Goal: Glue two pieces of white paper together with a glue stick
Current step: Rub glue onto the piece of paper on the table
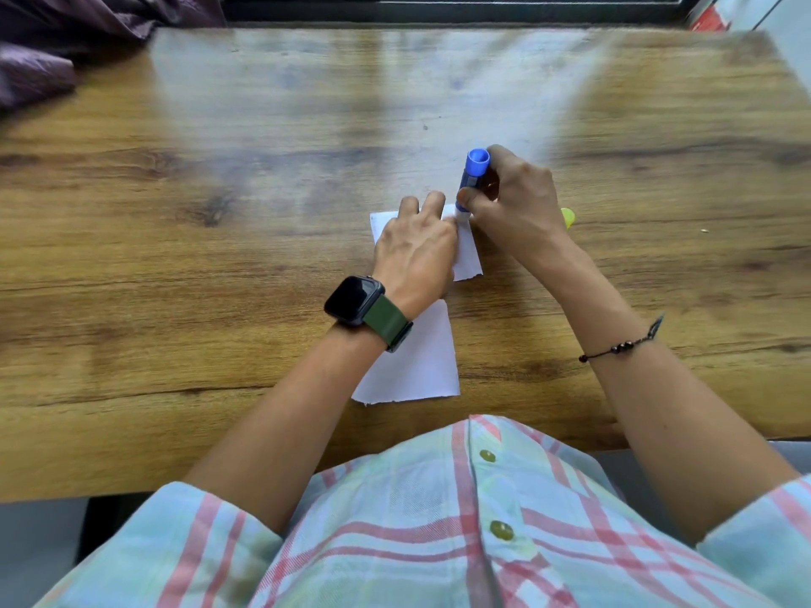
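Observation:
Two pieces of white paper lie on the wooden table (219, 256). The far piece (468, 252) is pressed flat by my left hand (414, 252), fingers spread over it. My right hand (513, 199) grips a blue glue stick (473, 173), held nearly upright with its white tip touching the far piece's top right corner. The near piece (417, 362) lies closer to me, partly under my left wrist, untouched by the glue stick. Whether the two pieces overlap is hidden by my left hand.
A small yellow-green object (568, 216), perhaps the glue cap, peeks out behind my right hand. Purple cloth (52, 50) is bunched at the table's far left corner. A dark window frame (482, 8) runs along the far edge.

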